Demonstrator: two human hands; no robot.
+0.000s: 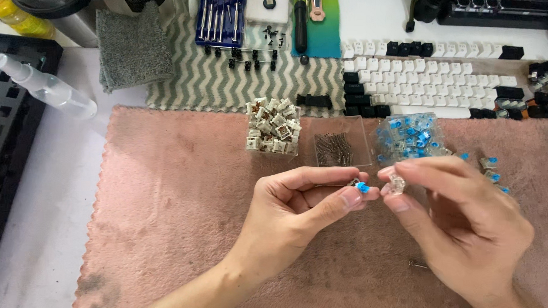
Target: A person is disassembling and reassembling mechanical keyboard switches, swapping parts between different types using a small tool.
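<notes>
Left fingers: our left hand (294, 205) pinches a tiny switch part with a blue stem (361, 187) between thumb and forefinger, the other fingers curled in under it.
Right fingers: our right hand (464, 220) grips a clear switch housing (397, 183) at thumb and fingertip, close beside the blue piece, the two nearly touching.
Where it sits: both pieces are held up in the air over the pink mat (185, 205), just in front of the trays.
How it handles: we judge these light, hard plastic bits, smooth and easy to flick away, with thin legs or clips that could bend.
Where to hold: best taken by the flat side walls, we think, keeping off the stem top and any metal legs.
Just beyond: a clear tray of small springs (339, 148) lies directly behind the hands, and a clear box of blue switches (409, 137) to its right.
Further out: a box of cream and brown switches (273, 127) to the left, loose blue switches (490, 168) on the mat at right.
Far edge: a row of white and black keycaps (429, 76), a striped cloth (223, 77), a screwdriver set (221, 19), a spray bottle (44, 86).
</notes>
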